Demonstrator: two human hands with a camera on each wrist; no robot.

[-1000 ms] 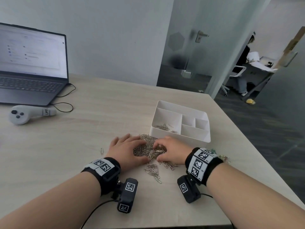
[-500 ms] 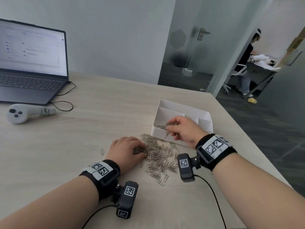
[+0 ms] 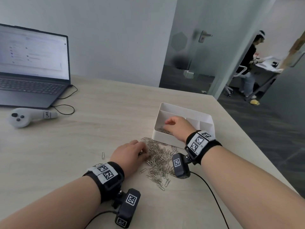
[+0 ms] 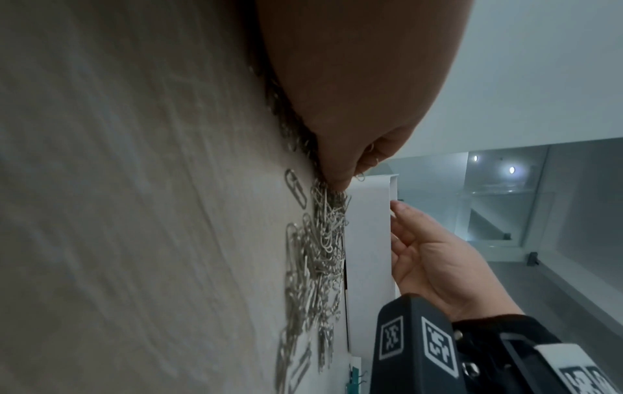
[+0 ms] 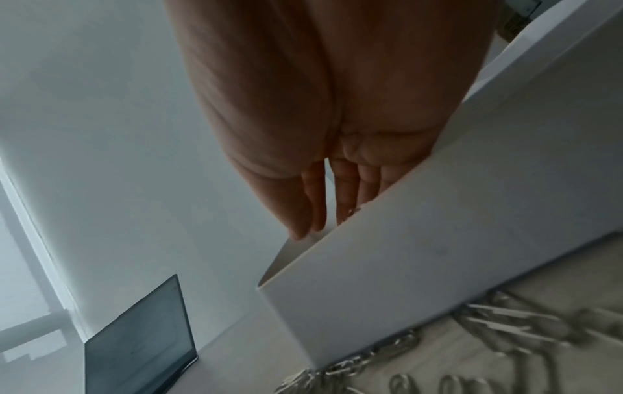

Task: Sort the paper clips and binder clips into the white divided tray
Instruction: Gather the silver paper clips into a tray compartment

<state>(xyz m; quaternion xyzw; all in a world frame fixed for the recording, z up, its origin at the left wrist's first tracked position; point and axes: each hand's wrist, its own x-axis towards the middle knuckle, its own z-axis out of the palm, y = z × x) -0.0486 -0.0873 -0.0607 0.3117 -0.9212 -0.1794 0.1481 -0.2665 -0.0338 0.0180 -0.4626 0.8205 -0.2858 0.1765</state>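
A heap of silver paper clips [image 3: 158,159] lies on the table in front of the white divided tray [image 3: 184,109]. My left hand [image 3: 143,152] rests on the heap's left side, fingers curled in and pinching clips, as the left wrist view [image 4: 340,181] shows. My right hand [image 3: 169,123] reaches over the near wall into the tray's large left compartment, where some paper clips [image 3: 162,130] lie. In the right wrist view its fingers [image 5: 344,197] are straight and hold nothing. A teal binder clip [image 4: 455,376] lies by the tray's near corner.
One stray paper clip [image 3: 103,155] lies left of my left hand. An open laptop [image 3: 29,66] and a grey controller [image 3: 24,117] sit at the far left. The table's right edge [image 3: 257,146] runs close behind the tray. A black cable [image 3: 212,195] trails from my right wrist.
My right hand lifted a pinch of paper clips off the heap, carried it over the tray and now has its fingers opened inside the left compartment. My left hand stayed on the heap.
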